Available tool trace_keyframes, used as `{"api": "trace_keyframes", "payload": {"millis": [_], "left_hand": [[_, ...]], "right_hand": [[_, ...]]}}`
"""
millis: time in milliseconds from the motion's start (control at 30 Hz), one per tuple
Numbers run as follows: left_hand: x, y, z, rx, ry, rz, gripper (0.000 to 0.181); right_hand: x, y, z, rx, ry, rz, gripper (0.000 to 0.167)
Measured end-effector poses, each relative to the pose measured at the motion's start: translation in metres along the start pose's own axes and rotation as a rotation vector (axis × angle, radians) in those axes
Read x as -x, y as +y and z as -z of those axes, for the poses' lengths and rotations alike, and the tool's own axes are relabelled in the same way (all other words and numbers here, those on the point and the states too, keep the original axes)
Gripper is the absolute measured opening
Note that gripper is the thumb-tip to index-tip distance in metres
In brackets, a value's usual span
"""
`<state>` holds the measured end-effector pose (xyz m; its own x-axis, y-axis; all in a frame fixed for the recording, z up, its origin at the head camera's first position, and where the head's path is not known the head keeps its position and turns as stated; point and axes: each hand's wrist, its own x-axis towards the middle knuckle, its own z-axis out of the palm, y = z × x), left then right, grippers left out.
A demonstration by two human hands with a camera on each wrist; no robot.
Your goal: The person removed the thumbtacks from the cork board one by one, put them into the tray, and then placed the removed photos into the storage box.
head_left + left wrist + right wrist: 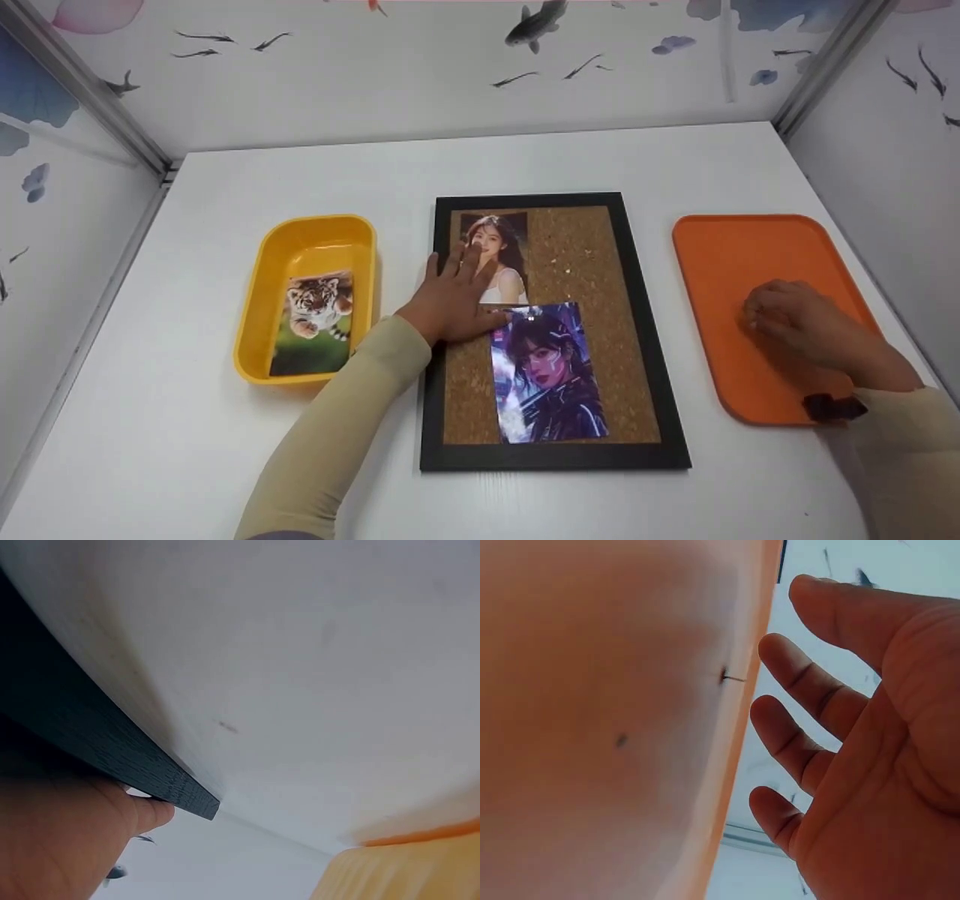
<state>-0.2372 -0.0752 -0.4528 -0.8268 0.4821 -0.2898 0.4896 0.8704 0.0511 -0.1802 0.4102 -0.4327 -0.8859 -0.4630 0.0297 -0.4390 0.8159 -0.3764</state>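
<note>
While left hand [456, 300] splays on corkboard [622, 375], right hand [806, 322] curves loosely

- White desk [165, 337] in front of me
- Pale wall [375, 97] facing me, printed with dark fish [534, 27]
- Metal posts [94, 97] at its left and right ends

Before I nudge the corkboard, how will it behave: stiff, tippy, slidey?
Corkboard: probably stiff, given the black frame around it. Unlikely to tip or roll, since it lies flat. Might resist sliding with the left hand resting there.
</note>
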Motion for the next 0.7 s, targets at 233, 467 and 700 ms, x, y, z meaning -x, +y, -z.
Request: {"api": "trace_keyframes", "payload": {"millis": [233,467,700], "left_hand": [[0.000,0.000,0.001,0.007,-0.002,0.011,0.097],[0.001,0.000,0.000,0.020,-0.003,0.005,0.097],[-0.001,-0.001,-0.002,0.004,-0.004,0.007,0.097]], "right_hand": [[-0.006,0.005,0.001,-0.006,-0.029,-0.035,0.027],[-0.011,0.011,0.001,-0.012,-0.029,-0.014,0.028],[-0.016,0.022,0.001,-0.033,-0.001,0.060,0.032]]}}
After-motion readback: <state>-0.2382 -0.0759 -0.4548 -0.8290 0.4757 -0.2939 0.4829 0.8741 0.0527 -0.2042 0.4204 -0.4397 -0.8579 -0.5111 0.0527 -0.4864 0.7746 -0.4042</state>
